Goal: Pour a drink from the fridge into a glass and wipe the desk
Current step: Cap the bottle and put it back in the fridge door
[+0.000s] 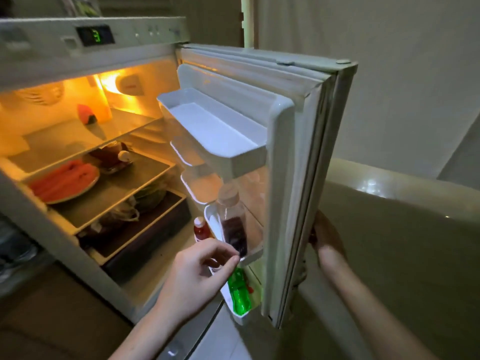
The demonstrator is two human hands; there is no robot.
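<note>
The fridge stands open, its door [298, 162] swung out to the right. A clear plastic bottle [232, 222] with dark drink in its lower part stands in a door bin. My left hand [200, 274] reaches toward that bottle's base, fingers loosely curled and just short of it, holding nothing. A green bottle [239, 294] lies in the lowest door bin and a red-filled bottle [201, 229] with a white cap stands just left of the bins. My right hand [324, 237] grips the outer edge of the door from behind.
Lit shelves inside hold a plate of watermelon slices [65, 180], a glass dish [111, 157] and bags of greens [145, 198]. The top door bin [215, 126] holds nothing. A pale counter [402, 229] runs to the right behind the door.
</note>
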